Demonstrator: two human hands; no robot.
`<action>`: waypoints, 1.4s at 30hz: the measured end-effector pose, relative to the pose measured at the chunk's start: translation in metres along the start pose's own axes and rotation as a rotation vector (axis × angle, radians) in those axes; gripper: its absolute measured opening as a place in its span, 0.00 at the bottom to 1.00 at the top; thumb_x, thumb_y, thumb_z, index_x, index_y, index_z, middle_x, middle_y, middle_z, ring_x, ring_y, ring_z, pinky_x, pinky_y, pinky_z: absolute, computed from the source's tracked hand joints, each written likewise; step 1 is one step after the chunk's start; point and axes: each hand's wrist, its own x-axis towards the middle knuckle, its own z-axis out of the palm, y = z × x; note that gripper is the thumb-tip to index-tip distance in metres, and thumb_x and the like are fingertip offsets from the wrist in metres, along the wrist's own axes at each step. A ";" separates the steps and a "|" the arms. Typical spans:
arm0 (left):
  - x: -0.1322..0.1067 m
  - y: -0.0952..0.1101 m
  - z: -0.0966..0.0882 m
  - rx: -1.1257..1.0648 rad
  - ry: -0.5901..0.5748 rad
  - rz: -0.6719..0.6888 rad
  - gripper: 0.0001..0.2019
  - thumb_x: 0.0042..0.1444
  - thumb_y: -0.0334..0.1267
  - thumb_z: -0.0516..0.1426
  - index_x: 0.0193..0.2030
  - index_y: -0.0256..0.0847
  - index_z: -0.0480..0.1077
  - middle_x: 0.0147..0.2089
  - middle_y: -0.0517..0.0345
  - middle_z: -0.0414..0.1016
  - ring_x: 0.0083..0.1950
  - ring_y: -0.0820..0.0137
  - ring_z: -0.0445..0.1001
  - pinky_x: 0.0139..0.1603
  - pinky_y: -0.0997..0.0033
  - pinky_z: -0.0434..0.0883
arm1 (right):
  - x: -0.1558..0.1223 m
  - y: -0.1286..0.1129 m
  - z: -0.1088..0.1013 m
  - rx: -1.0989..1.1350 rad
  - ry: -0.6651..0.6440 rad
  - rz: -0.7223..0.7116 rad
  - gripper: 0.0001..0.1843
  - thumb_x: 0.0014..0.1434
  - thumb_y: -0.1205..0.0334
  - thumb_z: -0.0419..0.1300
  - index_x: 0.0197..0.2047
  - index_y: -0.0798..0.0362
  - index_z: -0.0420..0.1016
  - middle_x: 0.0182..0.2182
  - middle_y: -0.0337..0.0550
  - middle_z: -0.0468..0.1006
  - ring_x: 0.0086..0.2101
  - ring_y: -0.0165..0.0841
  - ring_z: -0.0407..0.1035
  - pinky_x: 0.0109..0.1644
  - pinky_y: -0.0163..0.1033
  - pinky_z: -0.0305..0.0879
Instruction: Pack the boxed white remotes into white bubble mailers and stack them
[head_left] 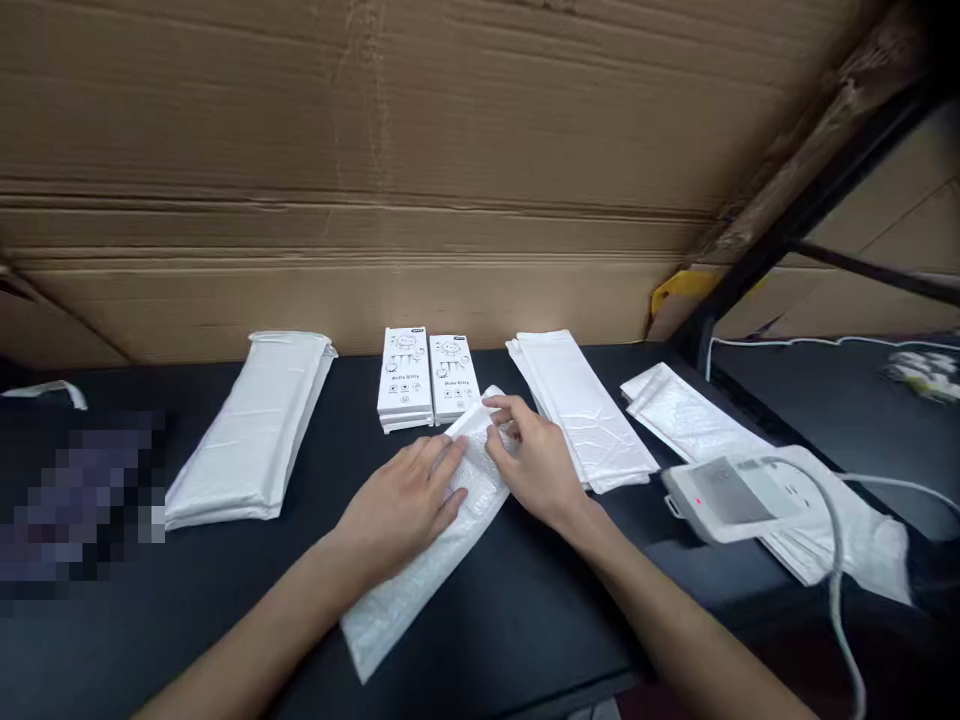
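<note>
Live at the black table (172, 640): a bubble mailer (405, 590) front and center, white mailer stacks (251, 430) left, Hello Kitty boxes (405, 375) behind!

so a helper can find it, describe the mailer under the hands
Against the cardboard wall runs a black table holding white mailers. Pick the bubble mailer lying slanted under the left hand and right hand, the only one touched.

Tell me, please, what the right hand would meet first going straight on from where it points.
Past the bubble mailer it touches, the right hand would probably meet the white Hello Kitty boxes; depth is unclear.
</note>
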 end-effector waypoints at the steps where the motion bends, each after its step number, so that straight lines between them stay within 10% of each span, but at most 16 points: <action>1: 0.000 0.001 -0.001 -0.004 0.001 -0.028 0.23 0.67 0.43 0.47 0.62 0.29 0.61 0.55 0.38 0.71 0.55 0.54 0.72 0.54 0.55 0.73 | 0.000 0.000 -0.001 0.026 -0.004 0.009 0.17 0.60 0.63 0.54 0.53 0.49 0.69 0.36 0.40 0.77 0.32 0.31 0.69 0.40 0.38 0.65; 14: 0.001 0.001 -0.018 -0.042 -0.077 -0.203 0.38 0.60 0.58 0.51 0.70 0.36 0.48 0.66 0.39 0.59 0.62 0.49 0.65 0.59 0.52 0.66 | 0.005 0.008 -0.007 0.475 0.052 0.118 0.17 0.53 0.63 0.56 0.47 0.50 0.70 0.32 0.34 0.69 0.28 0.27 0.65 0.29 0.33 0.59; 22: -0.003 -0.009 -0.021 -0.013 -0.118 -0.209 0.34 0.64 0.55 0.46 0.71 0.37 0.48 0.67 0.42 0.60 0.60 0.53 0.67 0.59 0.56 0.65 | 0.009 0.012 -0.013 0.426 0.183 0.112 0.16 0.52 0.62 0.56 0.45 0.51 0.71 0.31 0.36 0.71 0.31 0.29 0.66 0.35 0.35 0.61; 42: -0.003 0.004 -0.015 -0.057 -0.110 -0.148 0.34 0.62 0.54 0.51 0.69 0.36 0.53 0.68 0.42 0.60 0.67 0.54 0.61 0.64 0.54 0.61 | -0.006 0.003 0.001 0.230 -0.050 0.040 0.14 0.56 0.59 0.55 0.45 0.49 0.72 0.34 0.36 0.73 0.31 0.30 0.69 0.37 0.37 0.63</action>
